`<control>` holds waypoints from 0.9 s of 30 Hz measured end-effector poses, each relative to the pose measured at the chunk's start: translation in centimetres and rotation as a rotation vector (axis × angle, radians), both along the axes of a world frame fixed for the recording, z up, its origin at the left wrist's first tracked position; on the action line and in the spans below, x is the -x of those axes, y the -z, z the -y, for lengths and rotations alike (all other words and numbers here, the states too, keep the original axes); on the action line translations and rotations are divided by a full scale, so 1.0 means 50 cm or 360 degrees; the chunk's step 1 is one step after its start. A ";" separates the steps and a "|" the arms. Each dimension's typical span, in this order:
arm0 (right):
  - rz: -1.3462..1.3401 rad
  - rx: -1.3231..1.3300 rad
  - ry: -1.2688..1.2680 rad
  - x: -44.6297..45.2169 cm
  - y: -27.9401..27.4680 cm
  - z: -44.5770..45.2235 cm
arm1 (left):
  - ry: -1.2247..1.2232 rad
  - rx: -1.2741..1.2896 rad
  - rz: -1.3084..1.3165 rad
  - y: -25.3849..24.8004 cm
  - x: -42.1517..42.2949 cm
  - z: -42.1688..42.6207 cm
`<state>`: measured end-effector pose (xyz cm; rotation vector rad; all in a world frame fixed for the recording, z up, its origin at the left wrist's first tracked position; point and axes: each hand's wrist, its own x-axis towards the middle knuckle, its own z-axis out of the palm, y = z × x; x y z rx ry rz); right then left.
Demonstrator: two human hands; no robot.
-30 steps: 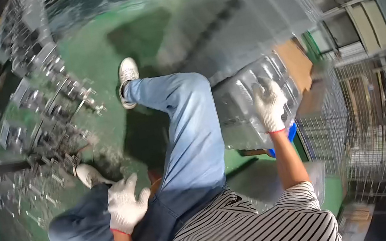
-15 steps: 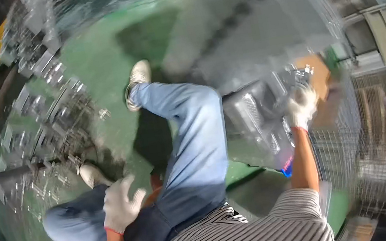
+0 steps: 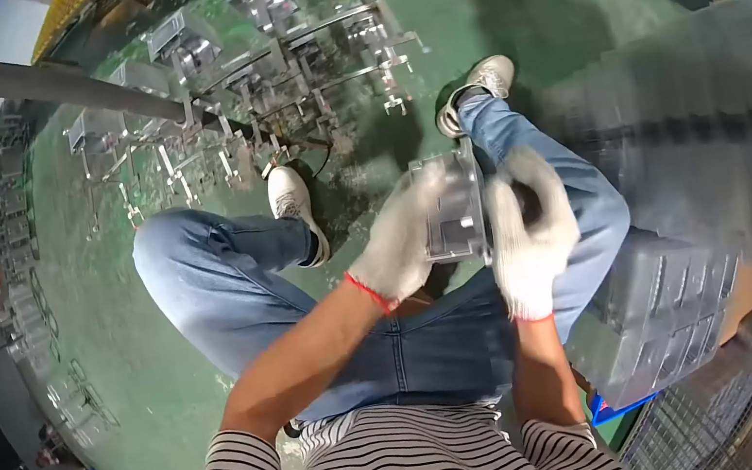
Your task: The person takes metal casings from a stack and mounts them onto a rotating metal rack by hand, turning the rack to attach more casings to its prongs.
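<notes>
Between my two gloved hands, above my lap, is a grey metal box-like part (image 3: 454, 215) with a flat plate along its right side. My left hand (image 3: 404, 235), in a white knit glove, grips the part at its left side, fingers over its upper edge. On the other side, my right hand (image 3: 533, 230) is closed against the plate, its fingers slightly blurred. Beside my right knee sits a clear plastic tray (image 3: 669, 312) with moulded pockets.
Several metal parts on stands (image 3: 280, 63) are on the green floor (image 3: 156, 339) ahead and left. A dark pole (image 3: 98, 97) crosses them. Tall grey translucent stacks (image 3: 706, 143) stand at the right, with a wire mesh cage (image 3: 728, 406) below them.
The view has turned left. My right hand has moved from the plastic tray to in front of me, and both hands have come together around the metal part.
</notes>
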<state>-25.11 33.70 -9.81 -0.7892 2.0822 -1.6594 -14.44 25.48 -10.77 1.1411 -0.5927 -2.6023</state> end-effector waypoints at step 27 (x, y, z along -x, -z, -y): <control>0.2478 0.0163 -0.0242 0.089 0.556 0.285 | 0.0392 0.0920 0.1236 0.377 0.097 0.349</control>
